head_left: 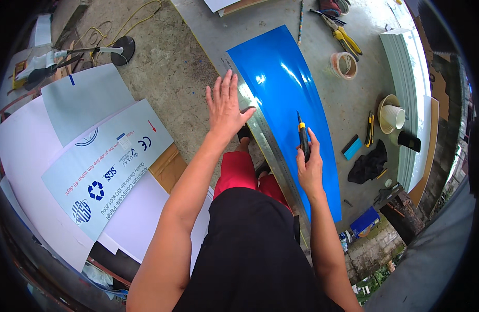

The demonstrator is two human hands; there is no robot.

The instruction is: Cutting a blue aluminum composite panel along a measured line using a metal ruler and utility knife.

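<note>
A glossy blue sheet [289,67] lies lengthwise on the grey worktable [322,109]. Along its left edge runs a long metal straightedge [273,151]. My left hand [226,106] rests on the upper part of that straightedge, fingers spread, thumb reaching toward the blue sheet. In my right hand [311,169] is a black and yellow utility knife [303,138], its blade pointing away from me over the blue sheet. Whether the blade touches the sheet I cannot tell.
To the right are yellow-handled pliers [347,41], a tape roll [344,65], another utility knife [370,128], a blue squeegee [351,147], a black cloth [368,163] and a white cup [392,117]. Long white strips [403,67] line the far right. Printed panels [112,161] are stacked at left.
</note>
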